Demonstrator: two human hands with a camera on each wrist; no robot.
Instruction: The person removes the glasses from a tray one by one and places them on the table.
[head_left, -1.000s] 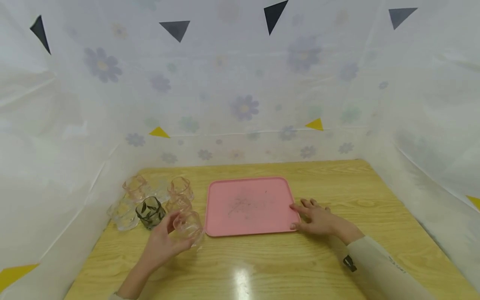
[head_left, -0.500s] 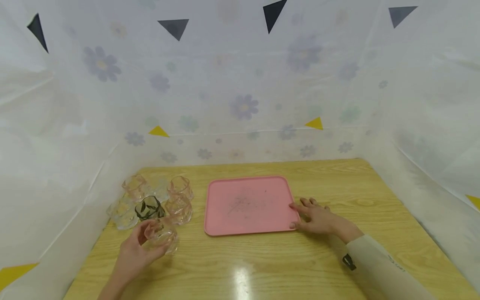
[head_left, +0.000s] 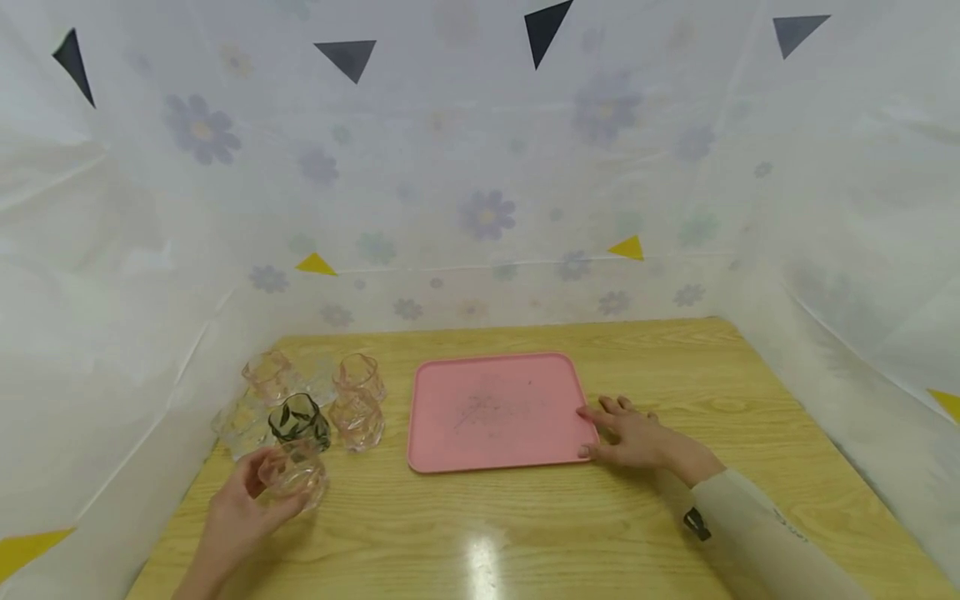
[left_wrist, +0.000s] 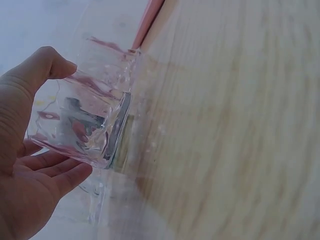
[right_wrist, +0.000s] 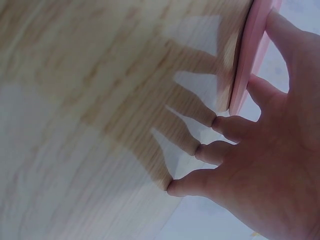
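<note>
My left hand (head_left: 236,512) grips a clear, pink-tinted glass cup (head_left: 294,477) between thumb and fingers, at the front of a group of cups. In the left wrist view the cup (left_wrist: 87,120) is upright, its base close over the table. Just behind it stands a dark grey glass cup (head_left: 300,421), partly overlapped by the held one. My right hand (head_left: 633,437) lies spread at the right edge of a pink tray (head_left: 495,454). In the right wrist view the thumb and index finger touch the tray's rim (right_wrist: 245,60), and the other fingertips rest on the table.
Behind the left hand stand pink glass cups (head_left: 357,421) and clear glass cups (head_left: 243,427), several in all, close together at the table's left. White sheeting with flower prints (head_left: 487,215) walls the wooden table (head_left: 540,533) at the back and sides.
My left hand has moved left with the cup, away from the tray's left corner to in front of the dark cup. The right hand and the tray have stayed in place.
</note>
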